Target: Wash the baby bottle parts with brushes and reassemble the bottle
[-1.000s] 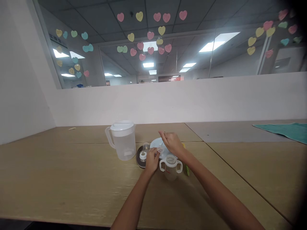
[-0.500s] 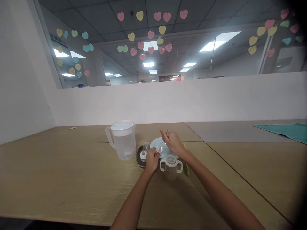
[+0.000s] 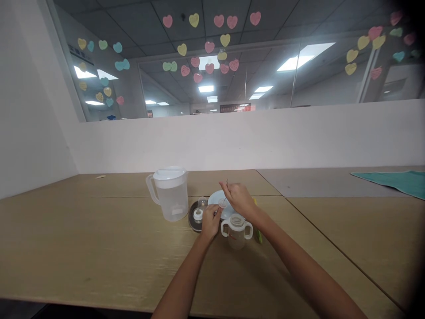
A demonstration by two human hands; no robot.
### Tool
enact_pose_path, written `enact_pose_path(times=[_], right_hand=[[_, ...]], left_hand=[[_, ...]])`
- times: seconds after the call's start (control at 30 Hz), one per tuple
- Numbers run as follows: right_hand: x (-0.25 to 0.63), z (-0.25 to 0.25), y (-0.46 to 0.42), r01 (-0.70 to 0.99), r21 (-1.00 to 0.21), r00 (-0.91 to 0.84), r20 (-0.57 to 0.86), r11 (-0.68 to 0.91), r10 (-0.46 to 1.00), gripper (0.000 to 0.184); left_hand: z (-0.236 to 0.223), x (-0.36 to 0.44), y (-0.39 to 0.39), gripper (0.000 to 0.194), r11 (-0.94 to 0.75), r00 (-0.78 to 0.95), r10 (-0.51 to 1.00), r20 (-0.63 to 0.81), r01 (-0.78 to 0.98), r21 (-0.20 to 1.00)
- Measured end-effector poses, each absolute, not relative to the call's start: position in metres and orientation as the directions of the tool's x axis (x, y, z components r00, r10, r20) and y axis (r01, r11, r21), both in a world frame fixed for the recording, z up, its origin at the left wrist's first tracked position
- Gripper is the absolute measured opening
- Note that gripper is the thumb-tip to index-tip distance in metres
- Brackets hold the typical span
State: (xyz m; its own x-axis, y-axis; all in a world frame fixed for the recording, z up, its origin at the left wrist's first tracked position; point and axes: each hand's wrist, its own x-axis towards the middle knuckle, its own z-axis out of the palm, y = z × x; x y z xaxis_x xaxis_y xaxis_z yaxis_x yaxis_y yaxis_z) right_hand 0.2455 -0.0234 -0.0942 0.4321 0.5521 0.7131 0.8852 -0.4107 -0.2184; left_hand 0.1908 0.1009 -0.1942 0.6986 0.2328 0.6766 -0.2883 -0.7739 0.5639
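Note:
My left hand is closed, pinching a small clear round bottle part that looks like a nipple. A thin rod is gripped in my right hand, its lower end at the clear part; the tip is too small to make out. Both hands are over a pale blue plate. Just in front stands a two-handled baby bottle, upright with its mouth uncovered. To the left of my left hand, a dark round tray bears a white bottle collar and a clear domed cap.
A translucent lidded pitcher stands left of the tray. A green and yellow object lies partly hidden behind my right forearm. A teal cloth is at the far right of the table, and a white wall rises behind.
The clear part has tipped and moved slightly up and right. The rod's upper end has shifted left with my right hand. The bottle, pitcher and tray stay put.

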Motion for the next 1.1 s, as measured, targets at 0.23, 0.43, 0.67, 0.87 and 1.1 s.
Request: enact_pose_path(times=[0.23, 0.43, 0.67, 0.87, 1.1], right_hand=[[0.248, -0.100, -0.021, 0.938, -0.182, 0.339, 0.648, -0.294, 0.681, 0.038], [0.250, -0.112, -0.012, 0.941, -0.023, 0.301, 0.520, -0.339, 0.799, 0.021], [0.235, -0.090, -0.019, 0.913, -0.218, 0.407, 0.571, -0.346, 0.713, 0.053], [0.236, -0.098, -0.018, 0.917, 0.199, 0.200, 0.517, -0.344, 0.832, 0.029], [0.238, -0.104, -0.013, 0.897, 0.135, 0.312, 0.484, -0.422, 0.818, 0.033]], left_hand=[[-0.189, 0.190, 0.098, 0.033, -0.745, 0.709, 0.200, 0.677, -0.338, 0.575], [-0.181, 0.188, 0.095, 0.034, -0.713, 0.711, 0.215, 0.670, -0.355, 0.605], [-0.183, 0.190, 0.098, 0.033, -0.722, 0.680, 0.212, 0.702, -0.375, 0.582], [-0.181, 0.188, 0.094, 0.032, -0.690, 0.658, 0.272, 0.702, -0.375, 0.619], [-0.177, 0.186, 0.091, 0.029, -0.650, 0.628, 0.322, 0.709, -0.399, 0.647]])
